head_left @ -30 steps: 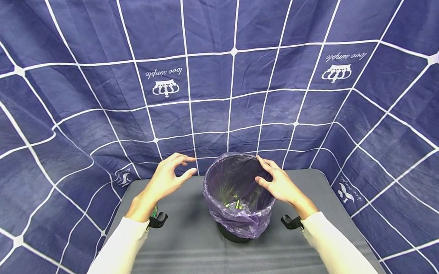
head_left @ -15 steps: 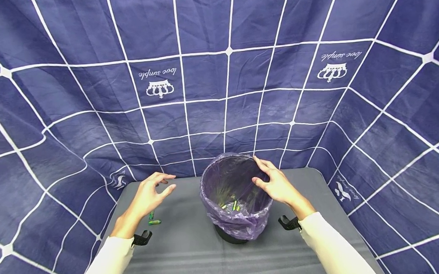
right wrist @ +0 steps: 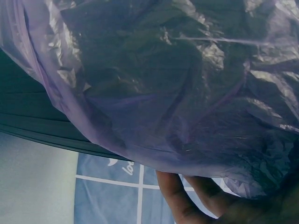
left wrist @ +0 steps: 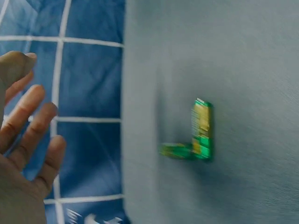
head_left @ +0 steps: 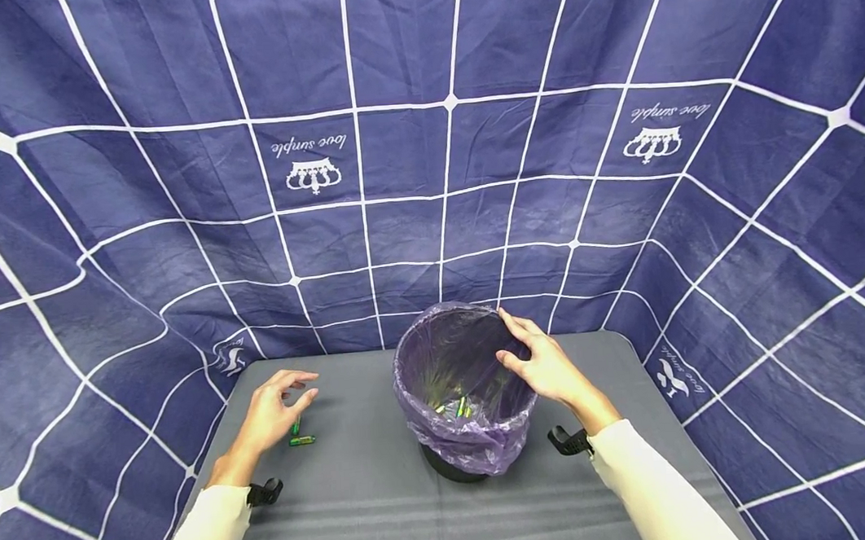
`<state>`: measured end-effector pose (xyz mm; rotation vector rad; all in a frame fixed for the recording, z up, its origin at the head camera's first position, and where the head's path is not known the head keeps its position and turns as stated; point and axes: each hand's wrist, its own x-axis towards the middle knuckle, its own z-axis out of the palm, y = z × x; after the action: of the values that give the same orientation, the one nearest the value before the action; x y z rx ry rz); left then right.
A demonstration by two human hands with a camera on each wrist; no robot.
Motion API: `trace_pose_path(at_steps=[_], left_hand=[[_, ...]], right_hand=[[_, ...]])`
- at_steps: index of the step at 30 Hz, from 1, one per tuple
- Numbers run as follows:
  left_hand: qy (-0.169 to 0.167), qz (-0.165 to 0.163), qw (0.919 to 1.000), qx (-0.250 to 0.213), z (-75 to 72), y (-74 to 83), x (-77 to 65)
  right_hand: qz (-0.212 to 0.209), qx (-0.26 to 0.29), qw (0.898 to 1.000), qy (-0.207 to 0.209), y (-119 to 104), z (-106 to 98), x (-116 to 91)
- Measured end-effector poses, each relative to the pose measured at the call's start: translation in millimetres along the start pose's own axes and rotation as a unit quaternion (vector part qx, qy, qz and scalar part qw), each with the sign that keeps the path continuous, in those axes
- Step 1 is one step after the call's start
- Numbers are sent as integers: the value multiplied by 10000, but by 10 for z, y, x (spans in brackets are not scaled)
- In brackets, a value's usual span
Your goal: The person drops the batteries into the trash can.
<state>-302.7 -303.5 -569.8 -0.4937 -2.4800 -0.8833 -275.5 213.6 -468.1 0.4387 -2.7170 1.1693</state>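
Note:
A dark trash can (head_left: 450, 468) lined with a thin purple plastic bag (head_left: 471, 443) stands at the middle of the grey table. My right hand (head_left: 549, 367) grips its right rim, thumb on the inner side and fingers outside. Several small green-and-yellow batteries (head_left: 462, 407) lie at the bottom of the bag. Over the left part of the table my left hand (head_left: 267, 413) hovers with nothing in it, fingers loosely bent and thumb apart. Close beside it lie two green-and-yellow batteries, one crosswise (head_left: 302, 441) and one partly behind the hand (head_left: 295, 427); the left wrist view shows both batteries (left wrist: 202, 130).
Blue cloth (head_left: 404, 157) with white grid lines hangs behind the grey table (head_left: 357, 502) and along both sides. Each wrist wears a black strap mount (head_left: 265, 492). The bag's loose edge hangs over the can's outside.
My left hand has moved left and down, from beside the can to the batteries on the table, which have come into view. The right hand keeps its place on the rim.

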Motion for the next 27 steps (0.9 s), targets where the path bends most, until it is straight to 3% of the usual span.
trace_pose_path(at_steps=[10,17,21,27], left_hand=[[-72,-422,9991,64,141,-430,-365],[185,-313,9976,-594,287,-865,-621],[94,-487,9977,-451,328,-929,-695],[-202,-961,9951,122,295,-803,-709]], right_hand=[[-17,44,10000,68,-6,11,-25],[-16,72,9999,97,-8,14,-22],[9,93,9999,101,0,14,-16],[40,134,9999,61,14,22,-16]])
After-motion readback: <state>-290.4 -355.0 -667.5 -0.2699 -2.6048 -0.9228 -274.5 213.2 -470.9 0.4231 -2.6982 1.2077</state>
